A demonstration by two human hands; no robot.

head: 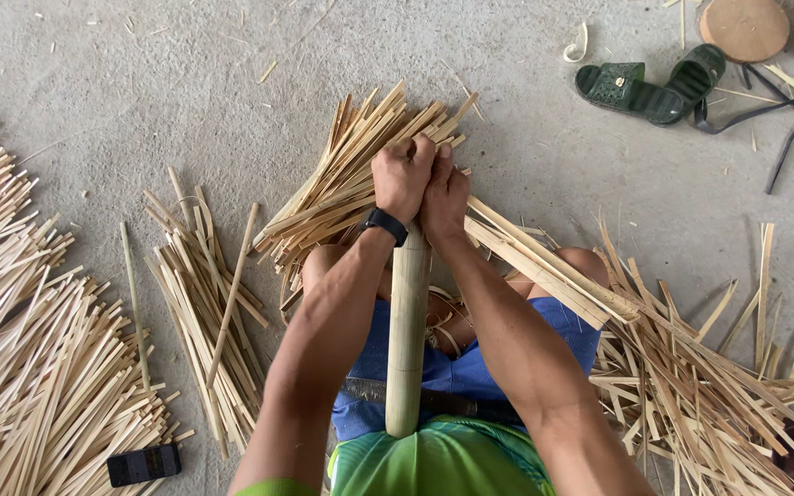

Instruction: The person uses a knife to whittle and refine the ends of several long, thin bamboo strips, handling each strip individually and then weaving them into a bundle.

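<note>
While both fists are clenched together at the far end of a thick bamboo pole (407, 331), the left hand (402, 174) wraps it from the left, a black wristband (386, 225) just below, and the right hand (445, 197) presses against it from the right, fingers curled shut. The pole runs straight down the middle from the hands to the person's waist, lying between the bare knees above blue shorts (457, 372). Beyond the hands a fan of split bamboo strips (351, 174) spreads over the concrete floor (140, 83), touching the knuckles.

No packages or labels show; a small dark rectangular object (143, 465) lies at the lower left, at the edge of a large heap of pale strips (29, 367). A smaller bundle (209, 312) lies between that heap and the left arm. A loose tangle of strips (709, 386) crowds the right side. Bare floor stays open along the top. Green sandals (650, 83), a round wooden block (744, 28) and dark cords (774, 115) sit in the upper right, well apart from the hands.
</note>
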